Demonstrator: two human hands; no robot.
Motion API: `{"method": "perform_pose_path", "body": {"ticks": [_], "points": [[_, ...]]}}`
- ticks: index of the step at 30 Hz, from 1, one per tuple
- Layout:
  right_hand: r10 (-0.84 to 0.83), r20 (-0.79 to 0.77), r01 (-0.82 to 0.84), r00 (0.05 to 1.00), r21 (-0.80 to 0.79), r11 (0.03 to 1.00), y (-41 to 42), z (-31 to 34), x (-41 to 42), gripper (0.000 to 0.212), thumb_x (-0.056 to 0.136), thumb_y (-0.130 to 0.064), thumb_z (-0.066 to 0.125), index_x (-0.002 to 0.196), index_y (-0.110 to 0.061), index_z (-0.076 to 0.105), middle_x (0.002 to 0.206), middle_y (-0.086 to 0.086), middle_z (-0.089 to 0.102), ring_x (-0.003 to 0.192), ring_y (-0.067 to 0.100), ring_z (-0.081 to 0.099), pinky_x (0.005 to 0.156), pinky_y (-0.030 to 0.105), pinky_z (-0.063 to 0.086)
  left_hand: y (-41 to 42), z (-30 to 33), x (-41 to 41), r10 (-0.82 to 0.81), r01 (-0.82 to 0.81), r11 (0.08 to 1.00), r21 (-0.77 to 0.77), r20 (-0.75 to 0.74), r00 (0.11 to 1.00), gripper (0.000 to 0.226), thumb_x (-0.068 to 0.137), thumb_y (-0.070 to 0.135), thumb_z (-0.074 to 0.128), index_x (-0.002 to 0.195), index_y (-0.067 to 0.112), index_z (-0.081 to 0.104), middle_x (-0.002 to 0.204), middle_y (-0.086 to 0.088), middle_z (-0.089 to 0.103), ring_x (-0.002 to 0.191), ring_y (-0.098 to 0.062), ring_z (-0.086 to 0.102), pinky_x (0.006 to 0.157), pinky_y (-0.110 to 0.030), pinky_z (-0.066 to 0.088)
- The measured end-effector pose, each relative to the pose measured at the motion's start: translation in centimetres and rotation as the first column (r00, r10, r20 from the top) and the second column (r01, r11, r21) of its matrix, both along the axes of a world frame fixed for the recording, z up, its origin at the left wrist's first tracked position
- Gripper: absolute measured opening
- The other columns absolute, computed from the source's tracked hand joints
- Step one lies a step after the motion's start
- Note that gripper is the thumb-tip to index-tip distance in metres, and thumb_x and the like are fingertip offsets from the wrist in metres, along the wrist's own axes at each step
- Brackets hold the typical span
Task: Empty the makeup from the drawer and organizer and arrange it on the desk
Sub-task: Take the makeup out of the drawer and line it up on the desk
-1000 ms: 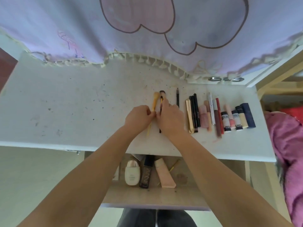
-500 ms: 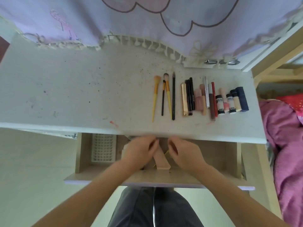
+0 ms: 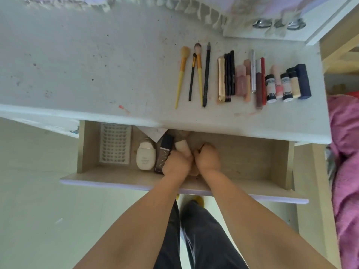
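Both hands gone from the brushes point(image 3: 194, 74) on the counter point(image 3: 97, 74), left hand point(image 3: 175, 165) and right hand point(image 3: 207, 159) now down in the drawer point(image 3: 252, 152), closing together around the pink tube point(image 3: 181, 147).

The dark bottle point(image 3: 164, 153) in the drawer point(image 3: 252, 158) bears pale lettering, too blurred to read; small tubes point(image 3: 271, 88) near the desk's right edge likewise.

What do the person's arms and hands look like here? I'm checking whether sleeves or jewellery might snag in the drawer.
Both forearms are bare: no sleeves reach them. No watch, bracelet or glove shows on the left hand or the right hand. Rings cannot be ruled out, since the fingers are curled under. Dark trousers show below.
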State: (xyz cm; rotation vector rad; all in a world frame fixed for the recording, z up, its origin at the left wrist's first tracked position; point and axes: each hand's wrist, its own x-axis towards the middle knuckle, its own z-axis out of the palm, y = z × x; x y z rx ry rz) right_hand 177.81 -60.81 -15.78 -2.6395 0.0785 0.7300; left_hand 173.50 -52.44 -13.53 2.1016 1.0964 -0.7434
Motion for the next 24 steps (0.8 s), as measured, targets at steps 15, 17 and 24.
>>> {"method": "perform_pose_path", "body": {"ticks": [15, 17, 24], "points": [[0.148, 0.218, -0.235, 0.965, 0.456, 0.859, -5.2, 13.4, -2.3, 0.008, 0.092, -0.021, 0.058, 0.098, -0.023, 0.055, 0.08, -0.014, 0.06, 0.073, 0.002, 0.058, 0.068, 0.016, 0.047, 5.0, 11.8, -3.7, 0.005, 0.157, 0.955, -0.253, 0.542, 0.84, 0.036, 0.087, 0.028, 0.065, 0.117, 0.025, 0.046, 0.096, 0.013, 0.06, 0.093, -0.008, 0.06, 0.072, -0.015, 0.045], [0.079, 0.252, -0.207, 0.964, 0.537, 0.818, -3.5, 15.9, 0.3, 0.01, 0.091, -0.019, 0.059, 0.1, -0.022, 0.055, 0.084, -0.011, 0.062, 0.078, 0.003, 0.059, 0.072, 0.018, 0.049, 7.0, 14.8, -2.1, 0.045, 0.125, 0.964, -0.233, 0.609, 0.792, 0.031, 0.088, 0.027, 0.063, 0.115, 0.025, 0.047, 0.096, 0.013, 0.06, 0.09, -0.002, 0.058, 0.068, -0.011, 0.046], [0.051, 0.269, -0.192, 0.962, 0.528, 0.828, 6.9, 19.7, 10.6, 0.031, 0.093, -0.02, 0.054, 0.122, -0.014, 0.044, 0.083, 0.005, 0.064, 0.076, 0.02, 0.062, 0.071, 0.035, 0.051, 14.6, 17.4, 9.8, -0.089, 0.139, 0.988, -0.061, 0.513, 0.854, 0.038, 0.091, 0.036, 0.056, 0.114, 0.007, 0.052, 0.11, -0.006, 0.061, 0.098, -0.023, 0.058, 0.085, -0.035, 0.048]]}}
